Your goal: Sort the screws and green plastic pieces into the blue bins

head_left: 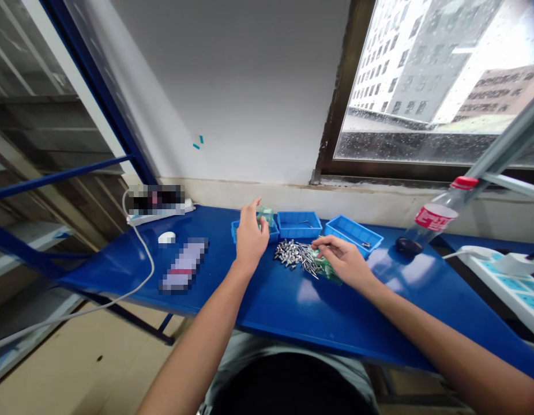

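Note:
My left hand point(252, 236) is raised over the left blue bin point(273, 235), its fingers apart and nothing visible in them. A green see-through plastic piece point(266, 217) shows at that bin, partly behind the hand. On the tabletop lies a pile of small silver metal fasteners point(290, 253), some with long thin shanks. My right hand point(340, 260) is at the pile's right side, thumb and fingertips pinched together; whatever they hold is too small to make out. Green see-through plastic point(331, 274) lies beneath this hand.
The middle blue bin point(299, 225) and right blue bin point(353, 233) hold a few thin metal pieces. A cola bottle point(435, 216) stands tilted-looking at right, near a power strip point(500, 271). A white cable point(148, 274) crosses the blue table's point(319, 317) left side, near a pixelated flat object point(187, 265).

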A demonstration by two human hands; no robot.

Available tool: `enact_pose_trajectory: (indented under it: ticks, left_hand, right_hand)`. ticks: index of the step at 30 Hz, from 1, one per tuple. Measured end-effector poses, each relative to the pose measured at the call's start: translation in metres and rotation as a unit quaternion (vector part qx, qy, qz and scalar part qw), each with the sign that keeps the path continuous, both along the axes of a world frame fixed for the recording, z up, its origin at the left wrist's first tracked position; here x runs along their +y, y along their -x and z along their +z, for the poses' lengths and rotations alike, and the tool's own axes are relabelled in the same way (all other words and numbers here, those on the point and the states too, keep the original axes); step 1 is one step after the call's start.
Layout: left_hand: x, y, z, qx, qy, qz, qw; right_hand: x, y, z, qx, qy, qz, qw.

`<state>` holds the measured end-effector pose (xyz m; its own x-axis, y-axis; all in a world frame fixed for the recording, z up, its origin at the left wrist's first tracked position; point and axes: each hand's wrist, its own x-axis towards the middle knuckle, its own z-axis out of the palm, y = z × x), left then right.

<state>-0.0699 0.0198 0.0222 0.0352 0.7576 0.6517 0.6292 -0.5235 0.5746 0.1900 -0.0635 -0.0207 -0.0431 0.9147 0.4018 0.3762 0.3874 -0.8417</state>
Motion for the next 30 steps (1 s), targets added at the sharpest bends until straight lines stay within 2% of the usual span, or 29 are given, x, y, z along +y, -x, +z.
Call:
enact_pose_trajectory:
  ticks: [2, 5, 9, 12, 20, 30]
  left_hand:
    - [0.004, 0.006, -0.002, 0.058, 0.017, 0.039, 0.997]
    - [0.01, 0.01, -0.008, 0.119, 0.043, 0.059, 0.99]
    - [0.015, 0.011, -0.013, 0.168, 0.072, 0.087, 0.979]
    - [0.015, 0.011, -0.013, 0.206, 0.063, 0.105, 0.971]
    - [0.008, 0.006, -0.012, 0.226, 0.056, 0.089, 0.968]
    - [0.009, 0.001, -0.019, 0.276, 0.066, 0.097, 0.954]
  right_hand:
    - [-0.001, 0.001, 0.001, -0.067, -0.042, -0.004, 0.997]
    - [-0.003, 0.003, 0.004, -0.159, -0.105, 0.026, 0.981]
    - [-0.004, 0.005, 0.006, -0.237, -0.143, 0.095, 0.956]
    - [-0.004, 0.007, 0.006, -0.281, -0.165, 0.134, 0.936]
    - [-0.003, 0.01, 0.003, -0.332, -0.195, 0.164, 0.908]
    - [0.003, 0.018, -0.002, -0.367, -0.232, 0.15, 0.888]
